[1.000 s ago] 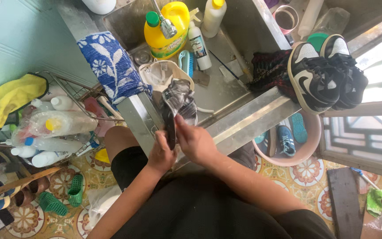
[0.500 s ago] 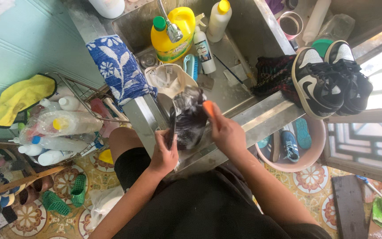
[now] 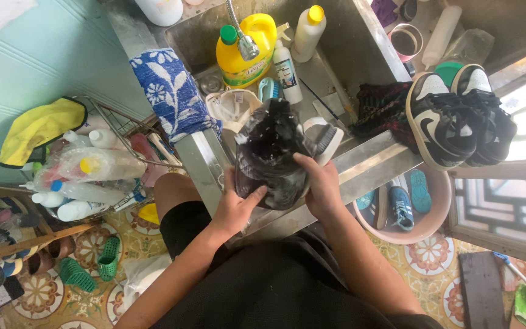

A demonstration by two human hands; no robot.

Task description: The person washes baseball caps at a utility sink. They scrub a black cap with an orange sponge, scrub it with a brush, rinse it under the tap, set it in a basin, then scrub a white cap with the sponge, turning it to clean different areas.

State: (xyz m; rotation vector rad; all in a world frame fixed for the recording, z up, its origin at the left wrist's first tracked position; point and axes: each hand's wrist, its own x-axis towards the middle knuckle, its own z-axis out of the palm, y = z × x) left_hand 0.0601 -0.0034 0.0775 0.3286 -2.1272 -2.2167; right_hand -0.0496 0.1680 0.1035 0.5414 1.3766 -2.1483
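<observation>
Over the front edge of a steel sink [image 3: 342, 61] I hold a dark, soapy shoe [image 3: 272, 155]. My left hand [image 3: 237, 207] grips its lower left side. My right hand [image 3: 319, 183] holds its right side together with a scrub brush [image 3: 326, 137] whose bristles rest against the shoe. White suds cover the shoe's dark surface. A white shoe [image 3: 232, 106] lies in the sink just behind it.
A yellow detergent jug [image 3: 248, 45], bottles and a tap [image 3: 245, 36] stand in the sink. A blue floral cloth [image 3: 171, 94] hangs on the left rim. Black-and-white sneakers [image 3: 458, 116] sit on the right ledge above a pink basin [image 3: 415, 213]. A wire rack of bottles [image 3: 86, 170] stands at left.
The shoe has been lifted and turned from a narrow edge-on view to a broad face. My right hand has shifted from its top to its right side, now with the brush.
</observation>
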